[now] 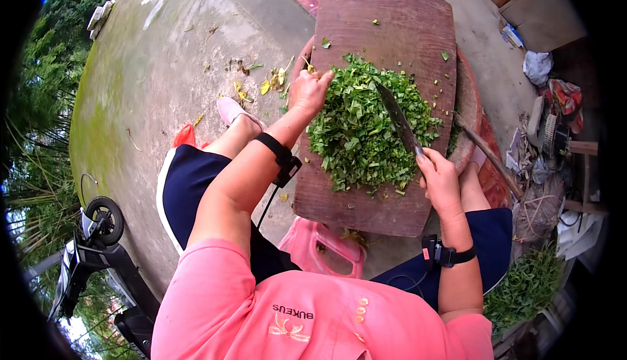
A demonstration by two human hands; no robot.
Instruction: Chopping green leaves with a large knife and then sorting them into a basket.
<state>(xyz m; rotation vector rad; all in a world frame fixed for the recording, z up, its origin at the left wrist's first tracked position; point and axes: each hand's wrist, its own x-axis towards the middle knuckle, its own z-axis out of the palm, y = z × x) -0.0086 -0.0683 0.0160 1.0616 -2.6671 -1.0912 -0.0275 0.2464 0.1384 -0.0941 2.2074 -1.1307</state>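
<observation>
My right hand (pixel 438 176) grips the handle of a dark-bladed kitchen knife (pixel 397 117). The blade slants up and left over a broad heap of chopped leafy greens (pixel 360 139). Beneath the heap lies a worn wooden chopping board (pixel 382 22), with loose green bits scattered on it. At the heap's upper left edge is my left hand (pixel 309 90), its fingers bent near the leaves; whether anything is between them cannot be made out. The board rests across a round reddish basin (pixel 468 110), mostly hidden below it.
A wooden stick (pixel 490 157) juts out right of the board. The pink plastic stool (pixel 321 250) is between my legs. Yellowed leaves (pixel 274 82) litter the concrete floor at left. A scooter (pixel 105 242) stands lower left; cardboard boxes (pixel 543 15) and cut greenery (pixel 529 281) lie right.
</observation>
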